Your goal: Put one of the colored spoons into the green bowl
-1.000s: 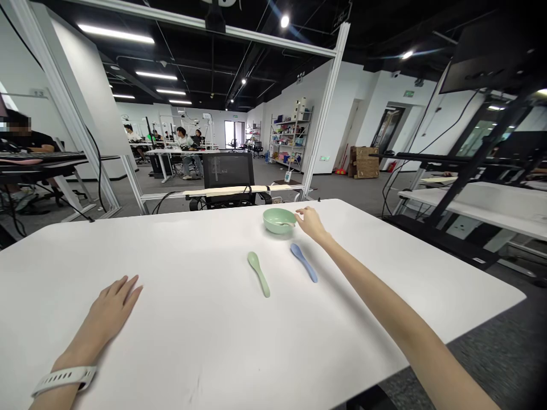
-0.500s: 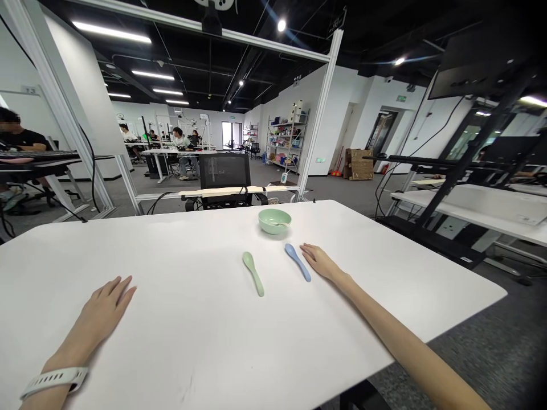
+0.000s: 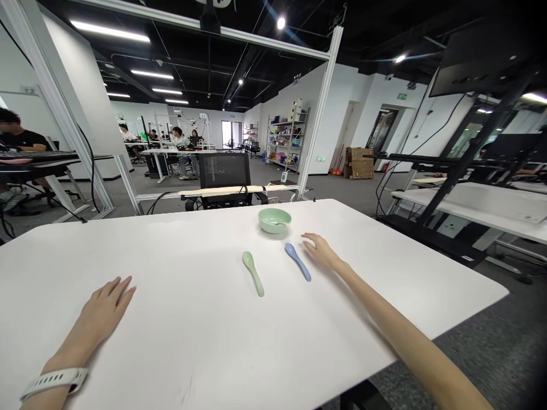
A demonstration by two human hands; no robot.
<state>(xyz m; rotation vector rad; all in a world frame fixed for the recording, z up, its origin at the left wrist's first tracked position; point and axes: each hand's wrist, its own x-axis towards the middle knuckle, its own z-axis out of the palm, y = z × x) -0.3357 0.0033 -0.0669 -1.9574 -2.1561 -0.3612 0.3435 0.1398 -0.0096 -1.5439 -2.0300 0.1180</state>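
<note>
My left hand (image 3: 101, 312) lies flat on the left of the white table (image 3: 183, 330), fingers stretched, holding nothing. Just right of the blue spoon (image 3: 298, 262), my right hand (image 3: 320, 250) hovers low with its thumb and fingers apart and nothing in it. A green spoon (image 3: 253, 273) rests on the tabletop to the left of the blue one, both with bowls pointing away from me. Behind them stands a green bowl (image 3: 270, 223); a pale handle or spout-like piece shows at its right side, and I cannot tell which.
A metal frame (image 3: 321, 114) rises beyond the table's far edge, with a black chair (image 3: 224, 171) behind it. To the right stands a dark monitor stand (image 3: 461, 154) beside another white desk (image 3: 478, 216). Several people sit at desks in the background.
My right hand has lifted a little off the table, its fingers spreading and moving slightly away from me. My left hand, the spoons and the bowl stay where they were.
</note>
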